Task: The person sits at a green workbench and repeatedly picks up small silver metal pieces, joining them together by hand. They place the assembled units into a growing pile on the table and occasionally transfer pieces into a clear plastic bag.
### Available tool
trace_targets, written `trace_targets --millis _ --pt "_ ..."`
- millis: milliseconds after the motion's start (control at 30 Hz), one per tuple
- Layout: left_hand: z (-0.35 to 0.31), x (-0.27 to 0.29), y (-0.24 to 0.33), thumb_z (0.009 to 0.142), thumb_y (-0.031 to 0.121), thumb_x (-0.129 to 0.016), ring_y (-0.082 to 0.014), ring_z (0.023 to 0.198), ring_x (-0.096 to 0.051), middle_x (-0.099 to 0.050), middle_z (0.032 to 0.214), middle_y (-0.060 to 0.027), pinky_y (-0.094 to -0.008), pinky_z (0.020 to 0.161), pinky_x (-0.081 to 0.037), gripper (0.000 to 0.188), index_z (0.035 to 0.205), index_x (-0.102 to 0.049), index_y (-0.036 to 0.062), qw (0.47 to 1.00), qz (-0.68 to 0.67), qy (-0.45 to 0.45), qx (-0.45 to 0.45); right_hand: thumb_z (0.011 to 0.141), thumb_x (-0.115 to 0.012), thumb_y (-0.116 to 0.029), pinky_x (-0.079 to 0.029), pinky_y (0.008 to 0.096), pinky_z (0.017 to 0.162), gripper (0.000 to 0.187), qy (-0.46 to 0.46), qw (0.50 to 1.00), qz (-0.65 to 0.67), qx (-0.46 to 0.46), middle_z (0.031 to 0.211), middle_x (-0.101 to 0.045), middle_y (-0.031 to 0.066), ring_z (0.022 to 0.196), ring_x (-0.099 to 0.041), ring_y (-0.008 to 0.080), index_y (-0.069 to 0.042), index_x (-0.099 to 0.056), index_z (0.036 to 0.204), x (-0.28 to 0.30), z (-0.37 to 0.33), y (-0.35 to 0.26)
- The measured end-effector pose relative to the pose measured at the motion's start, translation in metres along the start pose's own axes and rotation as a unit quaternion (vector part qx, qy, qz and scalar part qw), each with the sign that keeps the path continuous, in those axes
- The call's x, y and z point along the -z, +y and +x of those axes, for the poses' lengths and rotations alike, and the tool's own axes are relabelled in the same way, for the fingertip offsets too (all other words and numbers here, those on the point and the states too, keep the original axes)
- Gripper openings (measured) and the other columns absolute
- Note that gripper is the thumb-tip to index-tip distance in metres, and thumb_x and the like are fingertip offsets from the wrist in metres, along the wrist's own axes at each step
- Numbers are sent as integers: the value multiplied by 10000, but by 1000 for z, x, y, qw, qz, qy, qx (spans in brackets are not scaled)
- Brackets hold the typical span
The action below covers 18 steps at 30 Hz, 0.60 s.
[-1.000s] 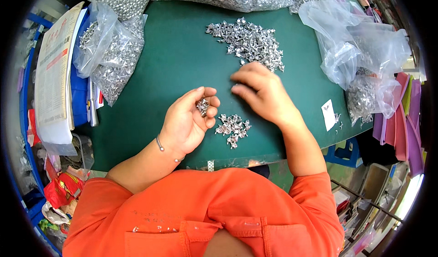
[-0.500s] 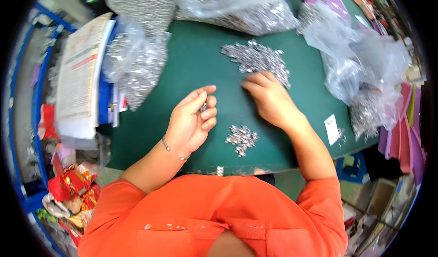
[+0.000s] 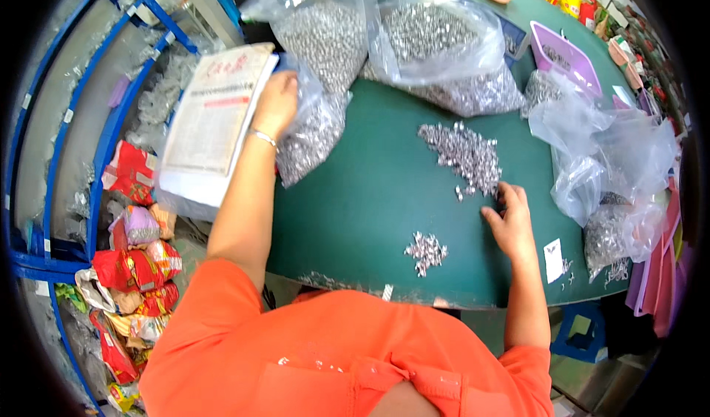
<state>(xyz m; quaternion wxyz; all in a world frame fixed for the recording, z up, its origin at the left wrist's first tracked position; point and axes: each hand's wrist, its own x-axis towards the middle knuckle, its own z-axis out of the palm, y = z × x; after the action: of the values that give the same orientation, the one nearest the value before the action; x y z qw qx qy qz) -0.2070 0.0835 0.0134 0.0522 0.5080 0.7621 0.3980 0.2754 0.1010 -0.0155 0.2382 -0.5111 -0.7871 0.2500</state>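
Observation:
My left hand (image 3: 276, 105) reaches far out on the left, between a stack of papers (image 3: 211, 117) and a clear plastic bag of small metal parts (image 3: 314, 132). Its fingers point away and are partly hidden, so I cannot see whether they hold anything. On the right, my right hand (image 3: 512, 219) rests on the green table (image 3: 370, 217) at the near edge of a loose pile of small silvery metal parts (image 3: 466, 154). Thumb and fingers are apart there, with nothing visible between them. Nearer to me lies a smaller heap of metal parts (image 3: 426, 253).
Large clear bags of metal parts (image 3: 444, 47) stand along the back. A purple basket (image 3: 566, 58) and crumpled plastic bags (image 3: 577, 150) are at the right, near a small white card (image 3: 553, 260). Blue shelving (image 3: 111, 173) and red packets (image 3: 129, 173) line the left.
My left hand has moved from above the table to the far left, beside the papers. My right hand has opened at the pile's near edge. The view has shifted left.

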Motion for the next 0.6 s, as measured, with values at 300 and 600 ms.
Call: trace_targets --millis 300,600 --pt "-17 5 55 897 14 -581 -344 1011 -611 -643 1071 -188 -421 916 -478 243 1130 -644 -16 950 -40 275 -141 831 -648 24 -517 438 864 223 102 985 71 124 1033 -622 218 980 -620 410 18 -664 1053 -41 51 -21" --pt "-93 -73 133 892 83 -655 -319 994 -621 -615 1069 -165 -375 888 -502 229 1106 -634 5 956 -117 -135 -230 797 -483 135 -500 448 906 348 29 971 79 224 1015 -635 251 998 -600 433 40 -666 1077 -50 69 -36"
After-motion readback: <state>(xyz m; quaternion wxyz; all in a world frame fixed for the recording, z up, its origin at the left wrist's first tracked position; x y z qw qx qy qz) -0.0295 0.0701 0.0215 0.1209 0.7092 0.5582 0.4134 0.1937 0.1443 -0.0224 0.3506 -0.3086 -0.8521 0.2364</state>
